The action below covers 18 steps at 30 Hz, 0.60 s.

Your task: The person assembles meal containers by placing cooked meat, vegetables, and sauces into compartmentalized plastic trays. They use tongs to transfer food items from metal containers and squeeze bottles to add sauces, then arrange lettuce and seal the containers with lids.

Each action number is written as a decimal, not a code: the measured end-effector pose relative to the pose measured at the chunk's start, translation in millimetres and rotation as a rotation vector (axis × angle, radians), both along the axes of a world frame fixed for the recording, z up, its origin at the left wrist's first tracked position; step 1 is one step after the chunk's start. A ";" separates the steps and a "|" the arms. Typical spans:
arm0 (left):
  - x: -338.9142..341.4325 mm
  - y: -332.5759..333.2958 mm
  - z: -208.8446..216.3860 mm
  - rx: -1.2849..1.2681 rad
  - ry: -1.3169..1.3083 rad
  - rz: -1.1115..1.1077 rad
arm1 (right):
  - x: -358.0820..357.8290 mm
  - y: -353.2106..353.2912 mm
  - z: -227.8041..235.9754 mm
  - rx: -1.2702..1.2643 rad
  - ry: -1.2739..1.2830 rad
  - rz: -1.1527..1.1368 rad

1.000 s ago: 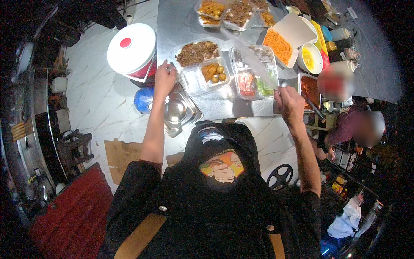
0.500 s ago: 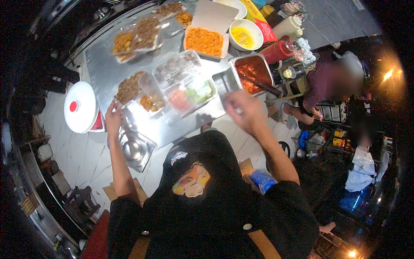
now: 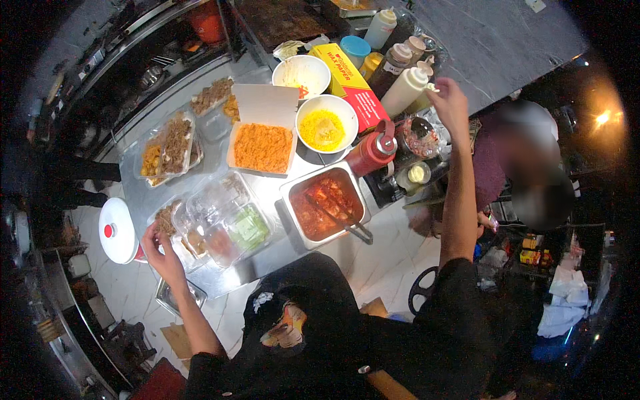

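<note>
Over the steel table (image 3: 150,201), as the head view shows, your left hand (image 3: 161,252) has its fingers loosely spread at the near edge of a clear container of brown meat (image 3: 165,217), perhaps to steady it; whether the fingertips touch it, I cannot tell; a compartmented container (image 3: 248,227) with green filling lies close up on its right. Your right hand (image 3: 449,101) reaches far out, thumb and fingers drawn together by a small white tip beside the white squeeze bottle (image 3: 405,91); whether they pinch it, I cannot tell; the bottles stand upright in a cluster, probably so that each nozzle is easy to grasp. Between your hands sits the tray of red sauce (image 3: 312,230), its tongs (image 3: 359,231) resting handle-out over the rim, likely to keep the grip clean and facing you.
</note>
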State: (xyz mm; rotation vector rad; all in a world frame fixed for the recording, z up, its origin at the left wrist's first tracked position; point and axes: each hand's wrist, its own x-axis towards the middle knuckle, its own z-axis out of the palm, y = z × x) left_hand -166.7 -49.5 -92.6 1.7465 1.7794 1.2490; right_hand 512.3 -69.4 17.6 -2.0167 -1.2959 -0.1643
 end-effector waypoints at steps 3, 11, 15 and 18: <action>5.6 -14.2 -4.6 0.047 0.033 0.015 | 39.6 51.8 -7.5 0.035 -0.218 0.014; -35.8 -94.5 -15.3 -0.002 0.064 0.184 | 164.9 126.8 -1.2 -0.176 0.071 -0.044; -33.5 -113.0 -24.1 -0.051 0.061 0.188 | 221.0 138.5 -27.6 -0.312 0.255 0.067; -29.1 -122.8 -21.9 -0.094 0.088 0.249 | 227.3 151.4 -41.8 -0.345 0.366 0.167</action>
